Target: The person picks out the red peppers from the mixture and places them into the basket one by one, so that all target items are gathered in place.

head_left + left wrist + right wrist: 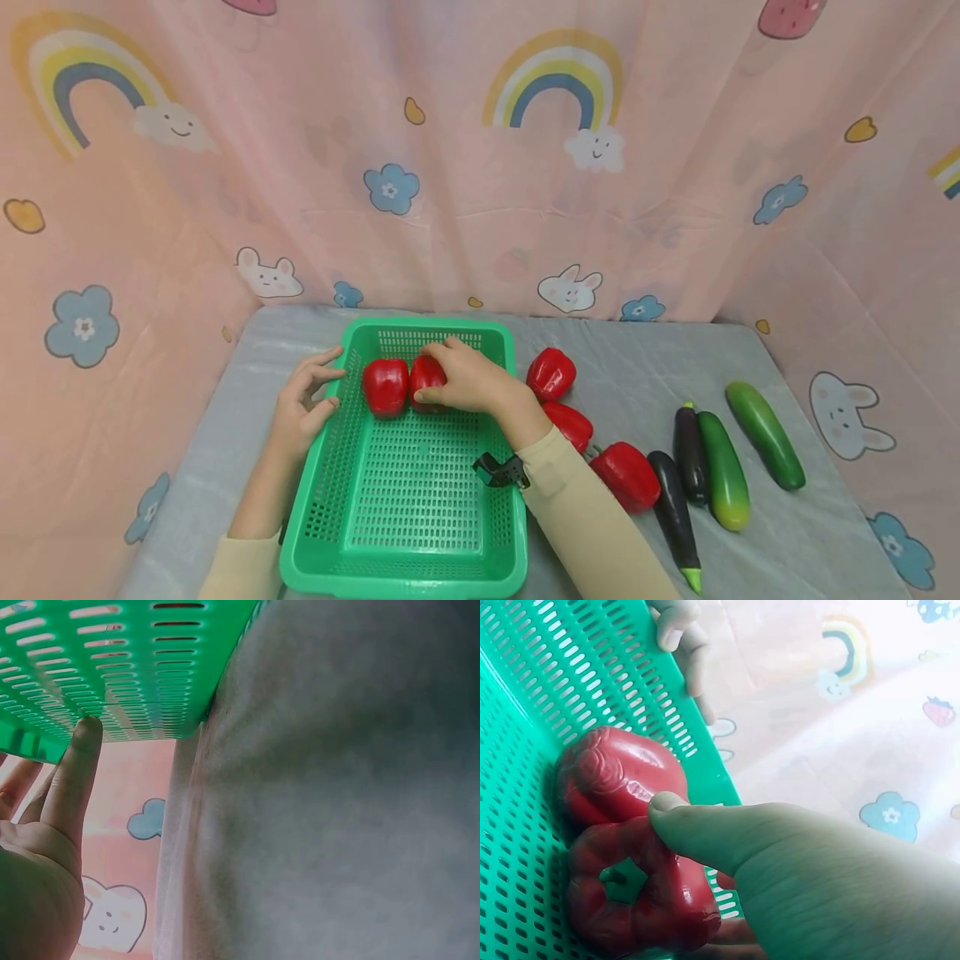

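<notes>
A green plastic basket [420, 558] with slotted walls and floor stands on the grey cloth. Inside it, near the far end, lie two red bell peppers side by side. My right hand [468, 379] reaches over the basket's right rim and grips the right-hand bell pepper [641, 900], thumb on one side and fingers on the other. The left bell pepper [386, 388] rests against it with no hand on it. At the basket's left wall is my left hand [303, 408], its fingers [82, 761] extended and touching the wall near the rim.
Right of the basket lie more red bell peppers [551, 374], partly behind the right forearm. Farther right are two dark eggplants [678, 512] and two green cucumber-like vegetables [765, 435]. A pink patterned curtain [465, 208] hangs behind the table and along its sides.
</notes>
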Demonstrator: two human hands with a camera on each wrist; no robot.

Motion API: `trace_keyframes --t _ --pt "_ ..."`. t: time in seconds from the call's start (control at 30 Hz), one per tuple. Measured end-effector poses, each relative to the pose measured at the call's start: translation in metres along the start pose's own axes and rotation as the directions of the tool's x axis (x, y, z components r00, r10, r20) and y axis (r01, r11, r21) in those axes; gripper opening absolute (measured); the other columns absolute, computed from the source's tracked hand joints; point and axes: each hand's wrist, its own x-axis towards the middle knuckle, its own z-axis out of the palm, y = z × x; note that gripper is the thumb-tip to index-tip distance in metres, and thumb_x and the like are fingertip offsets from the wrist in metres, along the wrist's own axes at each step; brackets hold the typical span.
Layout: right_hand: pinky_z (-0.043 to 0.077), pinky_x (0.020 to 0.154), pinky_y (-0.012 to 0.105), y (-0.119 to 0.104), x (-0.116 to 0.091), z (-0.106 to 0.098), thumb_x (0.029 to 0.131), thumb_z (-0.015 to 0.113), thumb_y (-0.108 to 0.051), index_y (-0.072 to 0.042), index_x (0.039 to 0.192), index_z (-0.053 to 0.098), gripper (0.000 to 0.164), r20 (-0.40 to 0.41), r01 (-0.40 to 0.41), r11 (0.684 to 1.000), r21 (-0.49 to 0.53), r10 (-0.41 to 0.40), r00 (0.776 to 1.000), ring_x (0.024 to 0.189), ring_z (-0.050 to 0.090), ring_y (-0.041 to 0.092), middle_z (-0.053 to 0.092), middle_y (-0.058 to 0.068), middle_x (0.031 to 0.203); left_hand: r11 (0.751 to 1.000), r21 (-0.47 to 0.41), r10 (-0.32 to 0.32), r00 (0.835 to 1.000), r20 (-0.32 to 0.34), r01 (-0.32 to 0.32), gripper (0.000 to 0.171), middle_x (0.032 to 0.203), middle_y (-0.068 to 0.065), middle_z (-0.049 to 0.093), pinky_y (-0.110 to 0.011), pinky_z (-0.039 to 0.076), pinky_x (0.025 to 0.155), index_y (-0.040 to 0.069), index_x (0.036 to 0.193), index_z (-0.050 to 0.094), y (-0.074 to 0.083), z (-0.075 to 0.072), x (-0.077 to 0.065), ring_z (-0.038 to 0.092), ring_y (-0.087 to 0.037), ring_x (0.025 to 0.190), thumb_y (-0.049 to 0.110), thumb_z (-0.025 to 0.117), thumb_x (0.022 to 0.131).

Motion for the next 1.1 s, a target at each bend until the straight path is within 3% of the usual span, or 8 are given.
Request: trace_keyframes --t 0.3,0.6,0.83,1.1 --pt "0.061 0.088 0.04 0.0 -0.002 -0.002 0.095 0.082 -0.041 -0.01 0.154 0.058 0.071 -0.012 0.003 1.0 -0.023 -0.003 1.0 0.119 0.06 0.024 0.06 0.012 0.138 1.0 -0.001 -0.002 1.0 0.002 0.002 0.032 0.148 -0.03 0.056 -0.022 0.054 0.09 -0.023 0.116 0.062 0.002 0.001 0.001 0.059 -0.03 0.138 -0.027 0.054 0.085" --pt "0.06 0.089 0.038 -0.007 -0.007 -0.006 0.1 0.077 -0.044 -0.011 0.156 0.057 0.068 -0.022 0.011 0.995 -0.098 -0.013 1.0 0.114 0.062 0.022 0.059 0.011 0.134 1.0 -0.011 -0.012 1.0 0.013 0.012 0.03 0.151 -0.026 0.055 -0.021 0.054 0.085 -0.023 0.117 0.061 0.003 0.001 0.001 0.058 -0.025 0.138 -0.026 0.054 0.088" --pt "0.06 0.09 0.04 -0.016 -0.013 -0.011 0.1 0.076 -0.044 -0.012 0.158 0.055 0.069 -0.027 0.014 0.993 -0.115 -0.017 0.999 0.116 0.061 0.024 0.058 0.012 0.137 1.0 0.001 0.007 1.0 0.005 -0.007 0.03 0.149 -0.028 0.056 -0.021 0.053 0.094 -0.024 0.116 0.061 0.001 0.0 0.0 0.059 -0.025 0.138 -0.026 0.055 0.086" --pt "0.06 0.087 0.04 -0.021 -0.021 -0.013 0.098 0.079 -0.045 -0.016 0.155 0.057 0.068 -0.041 0.016 0.99 -0.138 -0.022 0.999 0.114 0.061 0.023 0.058 0.01 0.135 1.0 -0.015 0.0 1.0 0.009 0.0 0.029 0.149 -0.024 0.057 -0.021 0.053 0.089 -0.024 0.116 0.061 0.003 0.0 0.001 0.061 -0.023 0.137 -0.026 0.055 0.088"
